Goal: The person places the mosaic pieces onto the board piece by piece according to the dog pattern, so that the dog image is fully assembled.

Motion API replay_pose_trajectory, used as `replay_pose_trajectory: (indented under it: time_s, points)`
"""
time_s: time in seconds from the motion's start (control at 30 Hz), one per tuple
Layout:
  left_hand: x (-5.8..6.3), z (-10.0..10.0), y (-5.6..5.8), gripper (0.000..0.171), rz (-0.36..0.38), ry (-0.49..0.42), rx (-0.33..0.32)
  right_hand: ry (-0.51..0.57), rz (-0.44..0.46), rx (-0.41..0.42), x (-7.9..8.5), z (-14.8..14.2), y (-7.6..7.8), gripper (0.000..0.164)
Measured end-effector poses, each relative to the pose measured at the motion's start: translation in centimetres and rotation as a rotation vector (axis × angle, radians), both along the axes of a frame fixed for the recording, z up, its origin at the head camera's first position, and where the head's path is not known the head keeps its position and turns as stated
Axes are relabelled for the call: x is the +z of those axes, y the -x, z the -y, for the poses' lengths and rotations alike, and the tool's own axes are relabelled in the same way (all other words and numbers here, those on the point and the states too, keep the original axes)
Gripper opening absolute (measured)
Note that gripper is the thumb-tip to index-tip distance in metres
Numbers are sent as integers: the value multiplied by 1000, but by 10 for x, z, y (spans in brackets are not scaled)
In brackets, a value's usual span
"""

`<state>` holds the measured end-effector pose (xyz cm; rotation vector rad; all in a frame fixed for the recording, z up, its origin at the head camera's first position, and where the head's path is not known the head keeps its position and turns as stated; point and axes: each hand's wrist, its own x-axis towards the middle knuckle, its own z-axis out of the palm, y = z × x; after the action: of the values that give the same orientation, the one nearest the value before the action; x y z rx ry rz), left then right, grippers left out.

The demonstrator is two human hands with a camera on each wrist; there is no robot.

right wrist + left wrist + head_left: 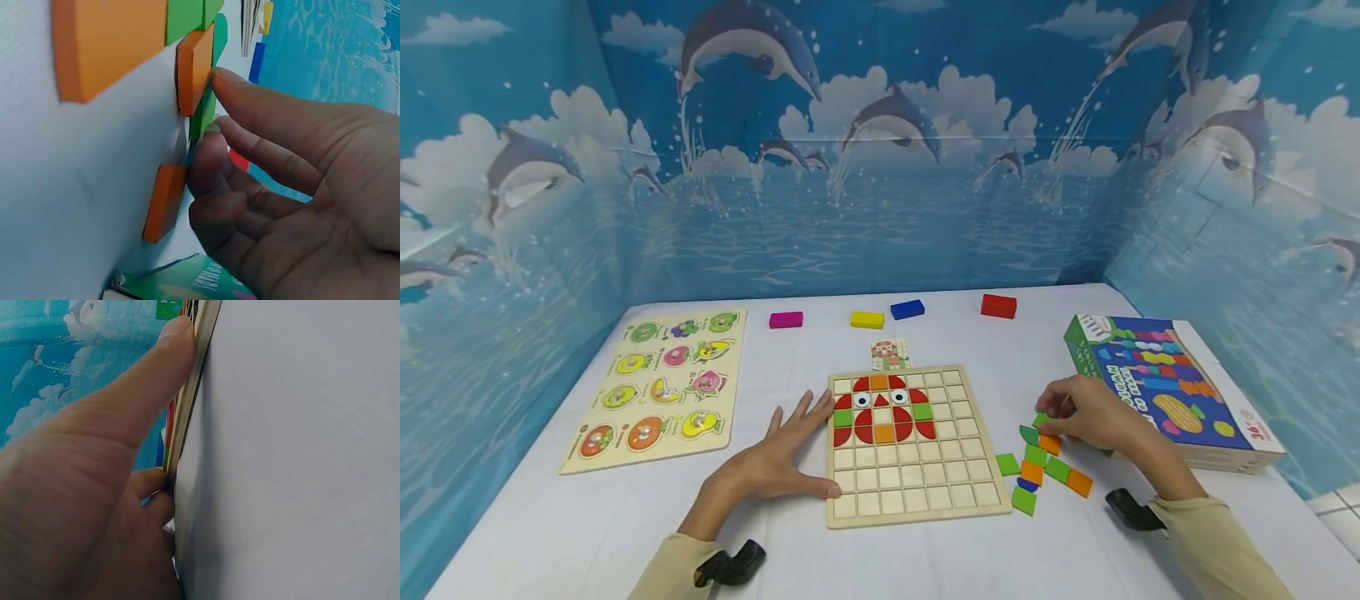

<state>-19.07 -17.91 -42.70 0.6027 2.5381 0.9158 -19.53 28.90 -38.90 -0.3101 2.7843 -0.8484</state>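
Observation:
A wooden grid board (917,476) lies on the white table, its upper left part filled with red, orange, green and eye tiles that form a face. My left hand (786,454) is spread along the board's left edge, thumb at the lower part and fingertips near the top corner. In the left wrist view the thumb (150,381) lies against the board's side (194,394). Over the loose tiles right of the board, my right hand (1086,412) pinches a green tile (203,119) between thumb and fingertips. An orange tile (195,72) lies right by the thumb.
Several green and orange tiles (1036,455) and a blue piece (1027,484) lie loose beside the board. A picture card (891,354) lies above it. Colored blocks (998,306) line the back. A fruit puzzle board (655,383) is at left, a box (1172,392) at right.

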Motion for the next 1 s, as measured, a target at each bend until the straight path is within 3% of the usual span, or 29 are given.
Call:
replay_pose_trajectory:
  time_s: [0.23,0.43,0.57,0.73,0.87,1.0]
  points:
    - [-1,1,1,126,4,0,3,7,43,-11,-1,5,3,19]
    - [-1,0,0,127,3,-3,4,36,-19,35,2,11,8,19]
    - [-2,0,0,127,6,-4,15,81,-70,103,9,20,11,17]
    - [-1,-1,1,127,5,7,21,211,-8,234,17,41,14,8]
    - [1,-2,2,128,6,14,23,288,32,324,22,65,16,13]
    - [2,-2,3,127,7,11,13,329,57,362,22,91,18,16]
